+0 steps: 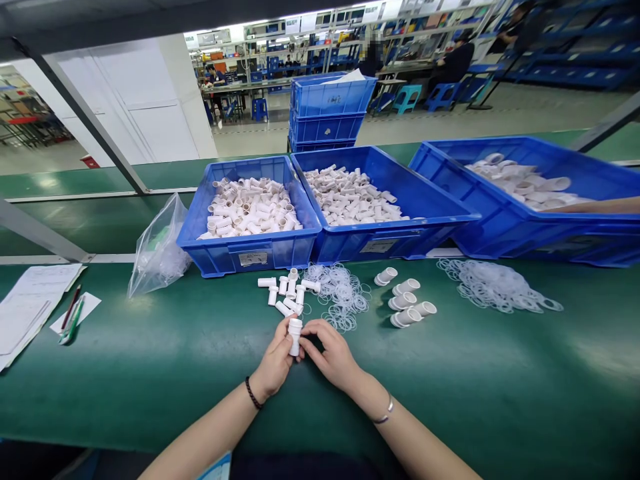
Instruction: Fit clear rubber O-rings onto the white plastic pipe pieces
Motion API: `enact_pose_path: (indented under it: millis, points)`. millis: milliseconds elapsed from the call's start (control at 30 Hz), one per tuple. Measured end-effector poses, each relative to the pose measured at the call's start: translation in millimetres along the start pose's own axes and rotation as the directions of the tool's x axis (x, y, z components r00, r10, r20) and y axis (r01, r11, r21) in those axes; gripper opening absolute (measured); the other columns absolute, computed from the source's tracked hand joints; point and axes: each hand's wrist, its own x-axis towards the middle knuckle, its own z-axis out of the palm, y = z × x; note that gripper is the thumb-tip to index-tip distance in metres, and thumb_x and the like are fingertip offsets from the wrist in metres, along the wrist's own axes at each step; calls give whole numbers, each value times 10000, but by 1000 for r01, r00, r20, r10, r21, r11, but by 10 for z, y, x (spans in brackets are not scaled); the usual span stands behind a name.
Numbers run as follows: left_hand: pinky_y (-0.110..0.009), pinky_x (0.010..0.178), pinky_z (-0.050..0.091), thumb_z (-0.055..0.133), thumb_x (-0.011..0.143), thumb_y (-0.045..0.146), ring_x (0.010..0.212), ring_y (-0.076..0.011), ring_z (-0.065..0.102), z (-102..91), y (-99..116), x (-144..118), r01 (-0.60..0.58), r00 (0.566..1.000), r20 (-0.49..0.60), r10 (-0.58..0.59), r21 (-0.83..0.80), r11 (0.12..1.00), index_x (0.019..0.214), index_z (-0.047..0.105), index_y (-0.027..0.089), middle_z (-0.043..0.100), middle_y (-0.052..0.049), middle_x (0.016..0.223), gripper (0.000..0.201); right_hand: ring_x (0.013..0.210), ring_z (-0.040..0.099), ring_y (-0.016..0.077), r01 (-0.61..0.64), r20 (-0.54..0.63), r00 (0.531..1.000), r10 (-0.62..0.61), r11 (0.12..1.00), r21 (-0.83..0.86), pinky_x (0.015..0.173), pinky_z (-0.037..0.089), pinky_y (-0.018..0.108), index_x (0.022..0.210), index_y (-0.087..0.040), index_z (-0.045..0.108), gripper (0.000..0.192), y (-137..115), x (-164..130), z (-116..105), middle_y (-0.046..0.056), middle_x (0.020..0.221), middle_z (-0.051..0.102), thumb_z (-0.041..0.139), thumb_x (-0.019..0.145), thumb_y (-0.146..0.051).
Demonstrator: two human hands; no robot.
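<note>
Both hands, left [275,363] and right [333,357], gripping one white tube [295,335] upright near the table's [150,373] front edge.

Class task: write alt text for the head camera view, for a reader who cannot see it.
Two hands, left hand and right hand, hold a white plastic tube upright over a green table. Behind lie loose tubes, clear rings and blue bins.

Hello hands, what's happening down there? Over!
Left hand and right hand both pinching white tube. Loose tubes and clear rings just beyond. Nothing blocking.
</note>
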Motion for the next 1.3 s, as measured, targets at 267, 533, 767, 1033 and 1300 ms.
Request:
enact_pose_path:
  millis: [267,533,767,1033,1300]
  points:
    - [-297,739,419,433,928,508,741,-146,463,-25,9,-34,-76,997,0,82,364,928,1405,325,202,544,-56,980,577,866,598,198,20,2,1000,-20,1000,-3,751,540,353,1023,-236,602,163,-38,-15,29,71,908,599,468,939,-196]
    - [-338,776,452,521,888,503,805,-179,543,17,64,-12,-68,998,8,68,276,959,1422,285,215,568,-82,1021,650,874,572,207,87,-5,996,-89,979,-184,760,516,371,1113,-249,593,227,98,47,-179,76,956,588,491,920,-186]
    - [-296,699,434,588,864,440,772,-157,581,42,95,9,6,1000,-22,-6,-1,1000,1343,368,211,583,-95,1043,574,919,531,272,-98,-54,995,82,857,-506,791,476,425,931,-198,624,130,446,39,-658,108,969,553,562,862,-289]
    - [-305,751,458,522,901,411,829,-164,566,-39,115,4,-98,992,-33,126,440,893,1282,475,194,583,-101,1117,442,869,554,241,-134,-91,990,109,934,-333,783,467,390,859,-212,599,180,379,51,-638,85,876,578,479,932,-323]
    - [-337,853,441,648,803,311,936,-204,563,-23,191,-56,-155,979,45,200,800,579,1119,488,187,595,-57,1026,376,719,559,164,-74,57,995,79,993,-88,646,469,293,908,-205,558,140,-43,56,-217,43,801,589,446,958,-272]
